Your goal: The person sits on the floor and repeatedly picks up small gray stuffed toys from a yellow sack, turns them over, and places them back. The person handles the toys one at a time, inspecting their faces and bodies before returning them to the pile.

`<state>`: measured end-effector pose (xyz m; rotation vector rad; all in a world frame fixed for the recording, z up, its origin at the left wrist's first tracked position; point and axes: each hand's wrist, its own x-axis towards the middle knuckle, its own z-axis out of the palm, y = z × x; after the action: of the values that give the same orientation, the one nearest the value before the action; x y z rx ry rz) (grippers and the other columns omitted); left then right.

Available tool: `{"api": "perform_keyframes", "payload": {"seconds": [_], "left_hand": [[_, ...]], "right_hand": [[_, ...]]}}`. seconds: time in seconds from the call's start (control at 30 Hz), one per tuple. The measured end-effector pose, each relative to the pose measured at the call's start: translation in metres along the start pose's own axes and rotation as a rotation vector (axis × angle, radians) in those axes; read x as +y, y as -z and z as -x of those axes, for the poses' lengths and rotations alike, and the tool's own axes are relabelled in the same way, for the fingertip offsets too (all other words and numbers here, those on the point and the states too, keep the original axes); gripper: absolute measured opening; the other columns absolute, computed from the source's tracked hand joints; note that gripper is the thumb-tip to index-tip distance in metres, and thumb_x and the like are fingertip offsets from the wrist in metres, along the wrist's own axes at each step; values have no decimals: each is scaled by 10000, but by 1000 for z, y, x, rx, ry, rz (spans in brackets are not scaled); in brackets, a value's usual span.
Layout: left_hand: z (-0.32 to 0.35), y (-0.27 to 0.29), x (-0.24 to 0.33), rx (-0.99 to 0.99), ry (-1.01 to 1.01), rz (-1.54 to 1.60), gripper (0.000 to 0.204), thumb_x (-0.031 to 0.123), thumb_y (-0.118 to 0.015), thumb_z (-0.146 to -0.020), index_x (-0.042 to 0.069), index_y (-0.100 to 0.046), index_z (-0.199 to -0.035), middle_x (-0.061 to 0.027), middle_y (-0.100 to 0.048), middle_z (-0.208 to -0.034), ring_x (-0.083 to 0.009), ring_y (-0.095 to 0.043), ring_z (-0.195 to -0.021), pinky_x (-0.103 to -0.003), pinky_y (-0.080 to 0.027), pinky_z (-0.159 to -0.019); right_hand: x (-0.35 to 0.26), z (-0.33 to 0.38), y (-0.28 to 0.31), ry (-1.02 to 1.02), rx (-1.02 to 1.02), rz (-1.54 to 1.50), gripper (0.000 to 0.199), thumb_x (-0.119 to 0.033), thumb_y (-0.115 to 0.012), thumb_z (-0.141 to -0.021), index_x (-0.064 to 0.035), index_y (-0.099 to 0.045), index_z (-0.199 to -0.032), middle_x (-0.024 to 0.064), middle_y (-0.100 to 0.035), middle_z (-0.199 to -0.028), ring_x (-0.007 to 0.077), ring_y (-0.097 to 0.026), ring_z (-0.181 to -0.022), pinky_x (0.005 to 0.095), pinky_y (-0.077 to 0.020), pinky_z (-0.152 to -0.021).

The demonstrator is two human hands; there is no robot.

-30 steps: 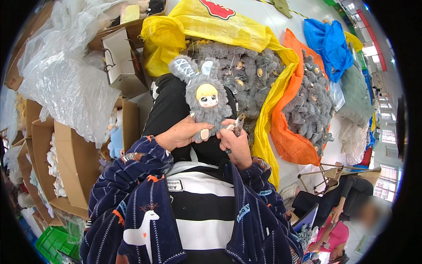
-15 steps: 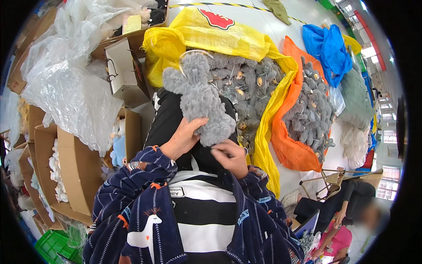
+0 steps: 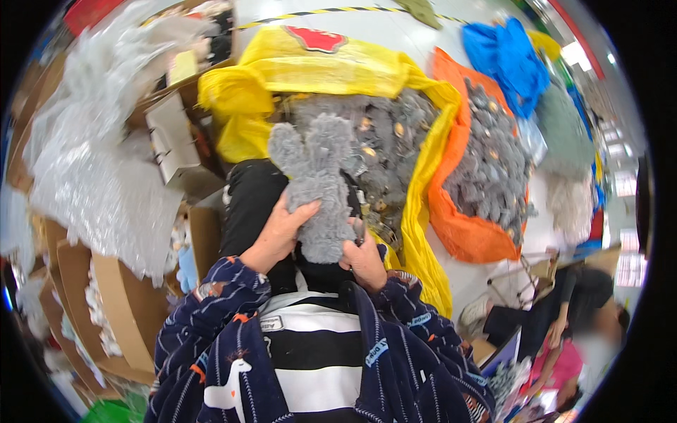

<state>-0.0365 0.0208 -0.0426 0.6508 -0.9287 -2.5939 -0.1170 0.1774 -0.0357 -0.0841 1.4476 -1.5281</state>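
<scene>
A fluffy grey plush toy (image 3: 317,197) is held over my lap, its two rounded limbs or ears pointing away from me. My left hand (image 3: 283,229) grips its left side, thumb lying on top. Beside its lower right edge, my right hand (image 3: 365,262) is closed round a small dark tool (image 3: 359,231) that looks like thread snips; most of it is hidden by the fingers. Beyond the toy lies a yellow woven sack (image 3: 331,67), opened out and full of similar grey plush pieces (image 3: 395,151).
To the right, an orange sack (image 3: 451,229) holds more grey pieces. Cardboard boxes (image 3: 123,303) with plush items stand at left, under clear plastic sheeting (image 3: 106,190). A blue bag (image 3: 504,67) lies at far right; another person (image 3: 564,331) sits at lower right.
The plush toy has come nearer to me and turned more upright, and the white loop at its top no longer shows. My right hand has shifted slightly, and a dark tool now shows in it.
</scene>
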Motion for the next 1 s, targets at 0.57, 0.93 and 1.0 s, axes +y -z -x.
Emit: {"api": "perform_keyframes", "payload": {"seconds": [0.57,0.93,1.0], "left_hand": [[-14,-5,18,34,147,-240,316,227,-462,-942,72,-420,-1213,-105,-546,-1135,-173,-570,-962,-279,-469,-771],[-19,1,14,-12,173,-424,183,149,-495,-922,49,-523,-1073,-67,-598,-970,-127,-578,-846,-248,-461,-737],[-21,1,12,-29,220,-431,181,143,-496,-921,44,-521,-1071,-71,-602,-967,-126,-579,-835,-247,-460,-735]], "right_hand": [[-85,-21,136,271,347,-592,222,-282,-503,-904,-110,-539,-1040,-72,-456,-677,26,-328,-486,180,-272,-417],[-2,-187,204,304,530,513,277,-211,-626,-789,-17,-629,-986,34,-614,-787,88,-549,-651,253,-459,-518],[46,-216,203,380,506,825,308,-231,-619,-785,-27,-616,-1016,84,-642,-885,180,-618,-748,312,-494,-662]]}}
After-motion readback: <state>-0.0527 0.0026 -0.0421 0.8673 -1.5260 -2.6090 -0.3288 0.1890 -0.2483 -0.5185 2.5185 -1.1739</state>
